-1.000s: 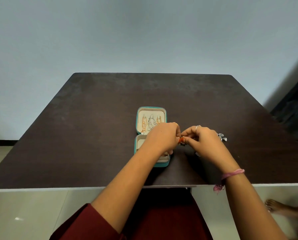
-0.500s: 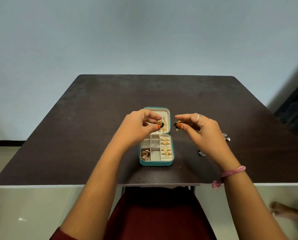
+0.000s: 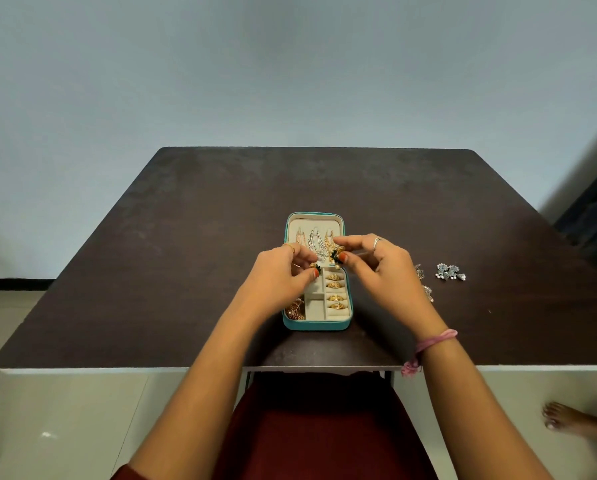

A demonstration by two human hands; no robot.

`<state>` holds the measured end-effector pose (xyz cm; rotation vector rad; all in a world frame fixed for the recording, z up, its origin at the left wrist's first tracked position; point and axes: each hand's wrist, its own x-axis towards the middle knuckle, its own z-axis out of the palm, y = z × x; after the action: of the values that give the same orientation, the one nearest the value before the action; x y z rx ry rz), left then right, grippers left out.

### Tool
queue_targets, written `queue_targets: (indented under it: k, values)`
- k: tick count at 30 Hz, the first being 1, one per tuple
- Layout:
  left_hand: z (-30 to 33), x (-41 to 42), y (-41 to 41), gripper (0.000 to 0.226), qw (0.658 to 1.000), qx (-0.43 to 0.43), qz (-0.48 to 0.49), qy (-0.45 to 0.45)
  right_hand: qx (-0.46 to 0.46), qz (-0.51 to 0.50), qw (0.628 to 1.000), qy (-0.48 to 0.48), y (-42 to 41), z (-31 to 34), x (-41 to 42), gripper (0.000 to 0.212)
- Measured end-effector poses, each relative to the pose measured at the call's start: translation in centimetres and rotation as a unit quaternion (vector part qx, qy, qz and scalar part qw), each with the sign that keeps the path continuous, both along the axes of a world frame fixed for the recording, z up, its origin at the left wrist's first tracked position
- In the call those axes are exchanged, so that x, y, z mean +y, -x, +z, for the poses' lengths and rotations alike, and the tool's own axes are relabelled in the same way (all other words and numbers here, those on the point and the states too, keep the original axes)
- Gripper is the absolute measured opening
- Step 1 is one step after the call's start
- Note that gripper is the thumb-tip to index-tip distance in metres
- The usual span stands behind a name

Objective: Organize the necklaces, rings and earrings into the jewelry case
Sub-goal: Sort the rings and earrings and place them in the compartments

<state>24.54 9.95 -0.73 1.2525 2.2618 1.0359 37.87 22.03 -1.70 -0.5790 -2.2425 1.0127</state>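
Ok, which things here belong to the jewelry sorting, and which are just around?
Job: jewelry case; green earring in left hand; its match in right hand; gold rings; necklaces; silver earrings.
Just around: table; pink wristband; bare foot.

Silver earrings right of case

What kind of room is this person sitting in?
Probably a plain room at home: a bare dark table against a blank wall, a tiled floor, and a bare foot nearby.
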Motion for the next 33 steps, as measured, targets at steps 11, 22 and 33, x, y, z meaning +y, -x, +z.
queue_targets:
  k: [11, 22, 33]
  values:
    - [-0.1, 2.2, -1.5, 0.028, 0.986, 0.087, 0.033, 0.136, -0.011, -0.003, 1.0, 0.001, -0.4, -0.5, 0.2, 0.027]
    - [0.2, 2.5, -0.8, 0.017, 0.979, 0.112, 0.07, 0.158, -0.022, 0.004, 1.0, 0.003, -0.6, -0.5, 0.4, 0.026]
    - [-0.1, 3.6, 0.2, 0.009, 0.98, 0.074, 0.056, 0.176, -0.084, 0.004, 0.996, 0.02, -0.1, -0.3, 0.3, 0.026]
